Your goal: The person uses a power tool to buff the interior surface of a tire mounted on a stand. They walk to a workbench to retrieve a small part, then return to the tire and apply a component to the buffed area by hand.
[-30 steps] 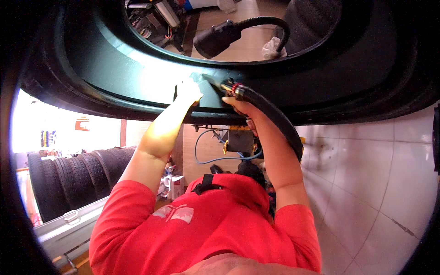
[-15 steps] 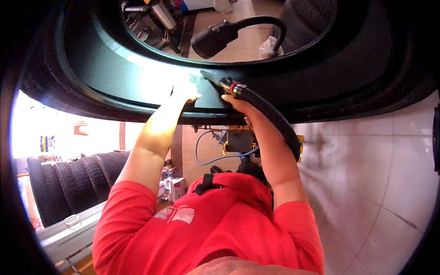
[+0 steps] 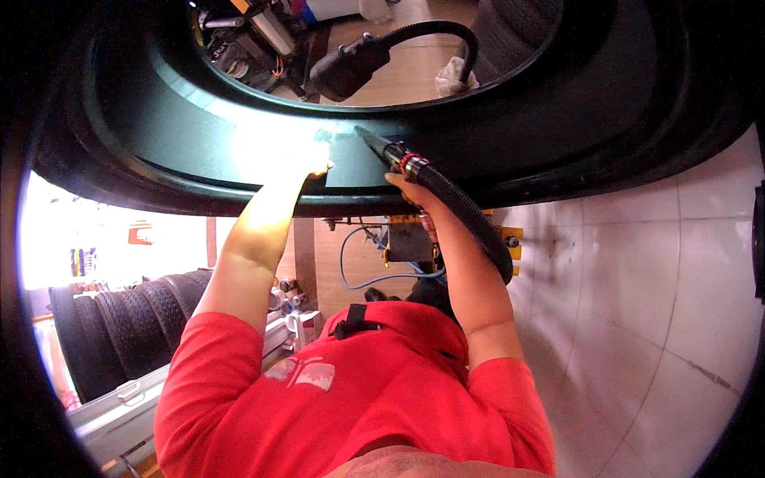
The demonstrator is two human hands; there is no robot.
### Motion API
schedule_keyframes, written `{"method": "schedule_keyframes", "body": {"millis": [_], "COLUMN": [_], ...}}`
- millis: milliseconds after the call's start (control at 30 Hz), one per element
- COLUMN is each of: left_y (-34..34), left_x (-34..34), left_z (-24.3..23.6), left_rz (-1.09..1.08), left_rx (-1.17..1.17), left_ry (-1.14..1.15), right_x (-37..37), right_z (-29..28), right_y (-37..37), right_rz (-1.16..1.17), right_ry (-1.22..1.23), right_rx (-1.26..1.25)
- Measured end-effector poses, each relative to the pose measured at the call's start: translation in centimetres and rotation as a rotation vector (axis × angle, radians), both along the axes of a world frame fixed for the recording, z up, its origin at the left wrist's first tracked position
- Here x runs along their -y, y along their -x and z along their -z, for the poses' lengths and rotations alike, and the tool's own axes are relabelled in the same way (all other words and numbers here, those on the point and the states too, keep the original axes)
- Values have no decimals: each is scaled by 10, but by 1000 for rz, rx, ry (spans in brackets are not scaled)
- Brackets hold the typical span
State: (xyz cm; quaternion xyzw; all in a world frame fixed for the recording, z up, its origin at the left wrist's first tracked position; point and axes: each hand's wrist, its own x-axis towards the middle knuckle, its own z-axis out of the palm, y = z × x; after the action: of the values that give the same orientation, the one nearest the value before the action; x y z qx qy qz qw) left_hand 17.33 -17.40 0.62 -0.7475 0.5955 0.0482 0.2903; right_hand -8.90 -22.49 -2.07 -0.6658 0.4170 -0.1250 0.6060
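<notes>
A large black tyre spans the upper view, its inner wall facing me. My right hand is closed around a vacuum gun with a tapered black nozzle, a metal collar and a red ring. From its back a ribbed black hose curves down along my forearm. The nozzle tip is at a pale, scuffed patch on the inner wall; whether it touches cannot be seen. Left of the nozzle, my left hand is at the inner wall, its fingers washed out by bright light.
A black lamp head on a gooseneck hangs inside the tyre's opening. Below the tyre are a machine part and a blue air hose. Several tyres stand in a row at left; white floor tiles lie at right.
The nozzle tip has shifted slightly right along the inner wall, away from my left hand, and more of the nozzle shows. The view has turned slightly, so the lamp appears further left.
</notes>
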Motion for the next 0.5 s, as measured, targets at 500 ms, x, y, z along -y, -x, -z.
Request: {"method": "schedule_keyframes", "body": {"millis": [500], "left_y": [-9], "left_x": [-37], "left_z": [68], "left_rz": [217], "left_rx": [245], "left_ry": [596], "right_x": [5], "right_z": [-74], "right_y": [-51], "right_rz": [-293], "right_ry": [31], "right_rx": [-116]}}
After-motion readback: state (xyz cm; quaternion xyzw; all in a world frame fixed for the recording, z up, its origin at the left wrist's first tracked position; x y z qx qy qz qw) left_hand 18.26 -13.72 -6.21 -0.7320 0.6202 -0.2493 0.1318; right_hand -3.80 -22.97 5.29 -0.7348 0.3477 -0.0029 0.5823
